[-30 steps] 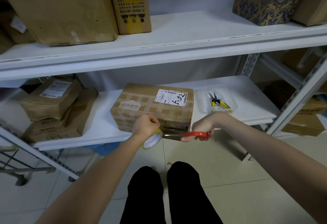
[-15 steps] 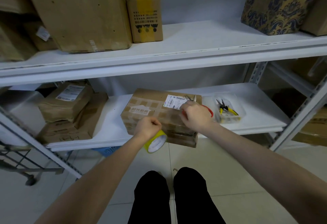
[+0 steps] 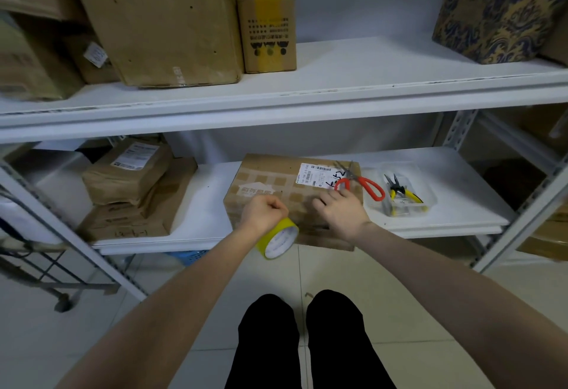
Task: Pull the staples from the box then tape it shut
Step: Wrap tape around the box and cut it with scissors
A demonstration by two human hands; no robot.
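A brown cardboard box [image 3: 270, 179] with a white shipping label lies on the lower white shelf [image 3: 461, 204]. My left hand [image 3: 263, 211] grips a yellow roll of tape [image 3: 278, 238] at the box's front edge. Red-handled scissors [image 3: 359, 184] lie on the box's top right corner. My right hand [image 3: 339, 208] hovers with loosely spread fingers over the box, just in front of the scissors, holding nothing.
A clear plastic tray [image 3: 427, 201] with yellow-handled pliers [image 3: 399, 190] sits right of the box. Stacked brown parcels [image 3: 129, 191] lie to the left. The upper shelf [image 3: 338, 81] carries several cardboard boxes. My legs [image 3: 304, 342] are below on the tiled floor.
My right hand carried the scissors from the box's front up onto its top, set them down and let go. My left hand stayed at the front edge with the tape roll.
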